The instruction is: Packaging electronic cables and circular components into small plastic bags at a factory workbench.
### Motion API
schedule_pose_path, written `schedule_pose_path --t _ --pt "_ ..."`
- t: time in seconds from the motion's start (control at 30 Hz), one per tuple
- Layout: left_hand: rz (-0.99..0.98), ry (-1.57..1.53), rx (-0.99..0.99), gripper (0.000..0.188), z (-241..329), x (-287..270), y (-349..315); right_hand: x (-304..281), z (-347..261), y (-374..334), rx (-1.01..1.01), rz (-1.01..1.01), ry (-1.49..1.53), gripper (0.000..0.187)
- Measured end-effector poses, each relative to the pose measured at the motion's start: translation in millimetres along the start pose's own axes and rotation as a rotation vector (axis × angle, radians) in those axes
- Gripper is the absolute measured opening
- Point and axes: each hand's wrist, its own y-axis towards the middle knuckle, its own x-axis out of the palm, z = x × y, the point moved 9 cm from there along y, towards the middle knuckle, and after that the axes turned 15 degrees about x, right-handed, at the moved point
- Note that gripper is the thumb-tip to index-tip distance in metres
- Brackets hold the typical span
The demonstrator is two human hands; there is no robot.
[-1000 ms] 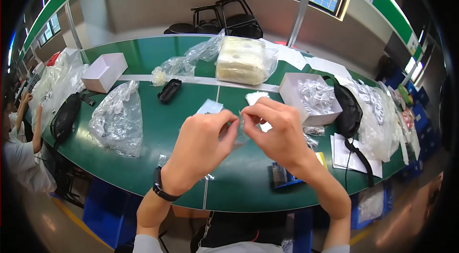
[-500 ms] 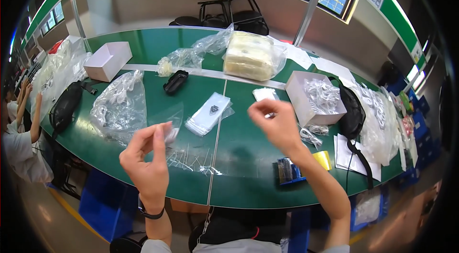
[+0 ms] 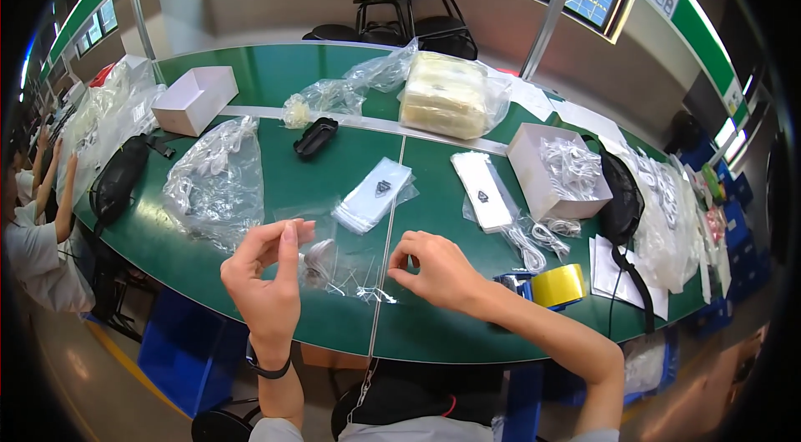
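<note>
My left hand (image 3: pixel 269 279) is closed in a pinch on a clear plastic bag (image 3: pixel 327 235). A pale coiled item (image 3: pixel 318 262), blurred behind the film, shows low in the bag. To the right, my right hand (image 3: pixel 442 269) has its fingers curled together above the tabletop; whatever they hold, if anything, is hidden or too small to name. Several thin white ties (image 3: pixel 363 288) lie between the hands. Beyond them is a stack of flat clear-and-white bags (image 3: pixel 373 195) with a dark printed mark. A similar white packet (image 3: pixel 484 192) lies farther right, beside coiled white cables (image 3: pixel 526 248).
A tape dispenser with yellow tape (image 3: pixel 557 285) stands by my right forearm. Behind it, a white box (image 3: pixel 527 179) holds cables, beside a black pouch (image 3: pixel 619 196). A large clear bag (image 3: pixel 219 179), white box (image 3: pixel 190 108) and black tray (image 3: pixel 315 138) lie left. Other people work far left.
My right hand has moved left and nearer to me, from over the white packet to beside the ties, uncovering the packet and cables. The bag in my left hand hangs lower.
</note>
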Motion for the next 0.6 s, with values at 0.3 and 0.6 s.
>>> schedule_pose_path --t 0.3,0.6 --pt "-0.005 -0.006 -0.01 0.014 -4 1 -5 39 -1 -12 -0.129 0.153 -0.217 0.013" --pt "0.029 -0.023 -0.012 0.01 -9 -4 -10 43 -14 -17 -0.21 0.215 -0.476 0.025"
